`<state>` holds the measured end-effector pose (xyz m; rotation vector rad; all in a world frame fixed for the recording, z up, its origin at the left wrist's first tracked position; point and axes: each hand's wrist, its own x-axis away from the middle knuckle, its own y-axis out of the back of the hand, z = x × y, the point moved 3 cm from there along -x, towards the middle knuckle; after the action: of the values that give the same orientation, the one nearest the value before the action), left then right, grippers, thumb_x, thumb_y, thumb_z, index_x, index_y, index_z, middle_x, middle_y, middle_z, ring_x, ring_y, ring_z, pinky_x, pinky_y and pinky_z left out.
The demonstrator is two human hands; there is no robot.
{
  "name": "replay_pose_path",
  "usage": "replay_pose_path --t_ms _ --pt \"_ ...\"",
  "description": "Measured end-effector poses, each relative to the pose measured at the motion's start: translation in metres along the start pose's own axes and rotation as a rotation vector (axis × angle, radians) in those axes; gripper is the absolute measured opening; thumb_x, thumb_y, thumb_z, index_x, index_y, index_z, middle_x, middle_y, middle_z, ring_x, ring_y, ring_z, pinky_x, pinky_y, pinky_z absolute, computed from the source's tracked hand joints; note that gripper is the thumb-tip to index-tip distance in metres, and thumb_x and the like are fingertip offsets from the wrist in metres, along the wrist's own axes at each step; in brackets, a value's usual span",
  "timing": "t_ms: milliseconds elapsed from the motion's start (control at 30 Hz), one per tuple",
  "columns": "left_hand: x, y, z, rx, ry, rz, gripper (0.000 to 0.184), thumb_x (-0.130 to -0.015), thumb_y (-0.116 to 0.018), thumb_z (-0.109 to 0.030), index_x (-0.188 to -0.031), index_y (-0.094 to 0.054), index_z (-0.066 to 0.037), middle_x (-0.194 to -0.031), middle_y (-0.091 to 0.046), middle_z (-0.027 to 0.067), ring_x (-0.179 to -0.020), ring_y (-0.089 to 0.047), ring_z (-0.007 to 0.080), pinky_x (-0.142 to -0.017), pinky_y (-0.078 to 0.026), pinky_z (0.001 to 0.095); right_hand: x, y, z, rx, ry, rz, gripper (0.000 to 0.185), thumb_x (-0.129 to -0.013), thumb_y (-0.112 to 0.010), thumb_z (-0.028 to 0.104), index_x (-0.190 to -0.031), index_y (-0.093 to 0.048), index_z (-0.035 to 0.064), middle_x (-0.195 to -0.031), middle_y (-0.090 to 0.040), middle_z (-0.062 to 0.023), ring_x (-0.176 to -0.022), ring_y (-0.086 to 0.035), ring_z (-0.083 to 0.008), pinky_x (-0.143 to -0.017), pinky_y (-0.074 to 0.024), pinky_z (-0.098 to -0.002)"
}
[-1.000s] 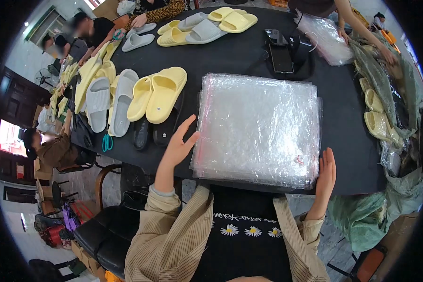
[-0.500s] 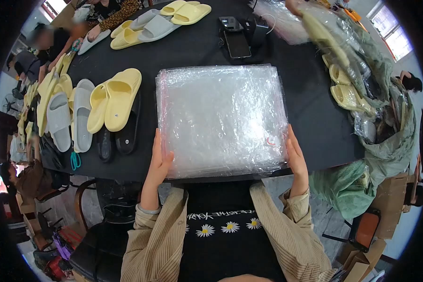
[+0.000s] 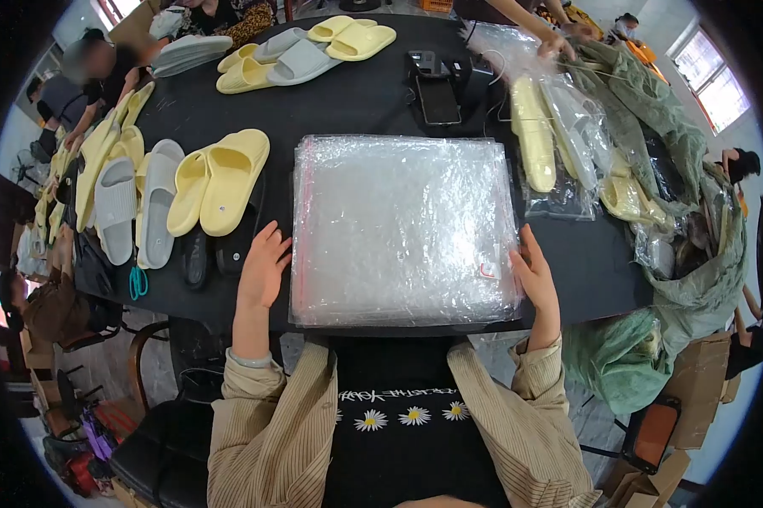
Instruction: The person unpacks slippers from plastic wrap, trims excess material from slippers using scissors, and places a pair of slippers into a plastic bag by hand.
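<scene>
At the upper left, more grey slippers (image 3: 191, 56) are seen gathered than before. The left hand (image 3: 264, 267), fingers loosely spread, has been drawn just off the stack of clear plastic bags (image 3: 403, 229), which is laid flat at the near edge of the table (image 3: 580, 267). Its right edge is still touched by the right hand (image 3: 534, 275), loosely spread. Bagged slippers (image 3: 532, 140), earlier blurred by motion, are now shown beyond.

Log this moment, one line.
plastic stack: flat on table | left hand: open, beside stack | right hand: open, at stack's right edge
</scene>
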<state>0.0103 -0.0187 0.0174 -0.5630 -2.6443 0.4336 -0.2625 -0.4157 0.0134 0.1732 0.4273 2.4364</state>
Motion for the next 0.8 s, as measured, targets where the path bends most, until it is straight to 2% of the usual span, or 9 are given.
replay_pose_path --t_ms 133,200,267,333,433,533,600,667,800 --pt "-0.004 -0.003 -0.009 0.009 0.040 -0.005 0.058 -0.093 -0.059 -0.029 -0.142 -0.036 -0.007 -0.141 -0.035 0.0128 -0.123 -0.041 0.0259 -0.099 -0.035 0.0448 -0.011 0.004 -0.012 0.090 0.069 -0.028 0.060 -0.092 -0.063 0.015 -0.144 -0.037 0.0032 -0.128 -0.053 -0.0141 -0.088 -0.057 -0.0139 -0.079 -0.0484 -0.0261" --pt "-0.011 0.004 -0.006 -0.027 0.029 0.000 0.066 -0.089 -0.061 -0.036 -0.143 -0.036 -0.008 -0.147 -0.029 0.0171 -0.130 -0.034 0.0310 -0.106 -0.029 0.0480 -0.017 0.004 -0.016 0.056 0.047 -0.033 0.059 -0.091 -0.064 0.015 -0.143 -0.039 0.0024 -0.129 -0.053 -0.0142 -0.087 -0.057 -0.0137 -0.078 -0.0485 -0.0260" --pt "-0.025 0.020 0.006 0.167 0.052 -0.008 0.057 -0.092 -0.060 -0.027 -0.141 -0.037 -0.009 -0.140 -0.034 0.0114 -0.123 -0.038 0.0263 -0.098 -0.037 0.0467 -0.020 0.005 -0.015 0.025 0.024 -0.054 0.058 -0.090 -0.065 0.016 -0.141 -0.041 0.0017 -0.129 -0.052 -0.0142 -0.086 -0.057 -0.0135 -0.076 -0.0487 -0.0259" --pt "-0.026 0.011 0.007 0.138 0.065 -0.093 0.054 -0.092 -0.060 -0.022 -0.139 -0.038 -0.005 -0.135 -0.041 0.0125 -0.119 -0.043 0.0259 -0.098 -0.040 0.0449 -0.021 0.003 -0.010 0.088 0.025 -0.006 0.054 -0.092 -0.061 0.010 -0.141 -0.040 0.0002 -0.129 -0.053 -0.0102 -0.085 -0.056 -0.0105 -0.075 -0.0476 -0.0238" --pt "-0.028 0.000 0.009 0.165 0.085 0.080 0.044 -0.092 -0.058 -0.015 -0.128 -0.045 0.006 -0.121 -0.057 0.0133 -0.107 -0.056 0.0218 -0.096 -0.046 0.0356 -0.022 0.000 -0.008 0.049 0.056 -0.035 0.056 -0.089 -0.066 0.019 -0.137 -0.045 0.0000 -0.122 -0.056 -0.0140 -0.078 -0.055 -0.0105 -0.071 -0.0483 -0.0252" --pt "-0.028 -0.007 0.010 0.040 0.142 0.166 0.045 -0.093 -0.057 -0.014 -0.130 -0.044 0.007 -0.117 -0.059 0.0127 -0.104 -0.059 0.0197 -0.092 -0.048 0.0329 -0.023 -0.002 -0.011 -0.081 -0.027 0.008 0.054 -0.091 -0.064 0.020 -0.138 -0.044 0.0034 -0.122 -0.057 -0.0136 -0.082 -0.056 -0.0110 -0.073 -0.0488 -0.0263" --pt "-0.031 -0.010 0.015 -0.064 0.080 0.130 0.048 -0.091 -0.060 -0.012 -0.132 -0.042 0.006 -0.111 -0.062 0.0115 -0.100 -0.060 0.0182 -0.088 -0.049 0.0302 -0.023 0.002 -0.012 -0.161 -0.069 0.019 0.057 -0.092 -0.063 0.019 -0.142 -0.040 0.0065 -0.128 -0.053 -0.0141 -0.087 -0.057 -0.0112 -0.077 -0.0482 -0.0257" --pt "-0.032 -0.009 0.015 -0.394 -0.274 0.010 0.052 -0.089 -0.063 -0.010 -0.133 -0.041 0.004 -0.115 -0.061 0.0117 -0.099 -0.060 0.0166 -0.086 -0.049 0.0283 -0.025 0.012 -0.017 -0.474 -0.074 -0.039 0.056 -0.095 -0.056 0.011 -0.145 -0.032 0.0056 -0.136 -0.046 -0.0140 -0.108 -0.054 -0.0175 -0.085 -0.0468 -0.0274" --pt "-0.023 -0.017 0.004 -1.001 -0.675 -0.127 0.063 -0.085 -0.067 -0.012 -0.140 -0.037 0.000 -0.131 -0.051 0.0165 -0.115 -0.050 0.0256 -0.101 -0.038 0.0364 -0.047 0.058 -0.052 -0.766 0.012 -0.693 0.068 -0.091 -0.062 0.012 -0.148 -0.025 0.0047 -0.145 -0.034 -0.0184 -0.119 -0.047 -0.0208 -0.100 -0.0389 -0.0312"
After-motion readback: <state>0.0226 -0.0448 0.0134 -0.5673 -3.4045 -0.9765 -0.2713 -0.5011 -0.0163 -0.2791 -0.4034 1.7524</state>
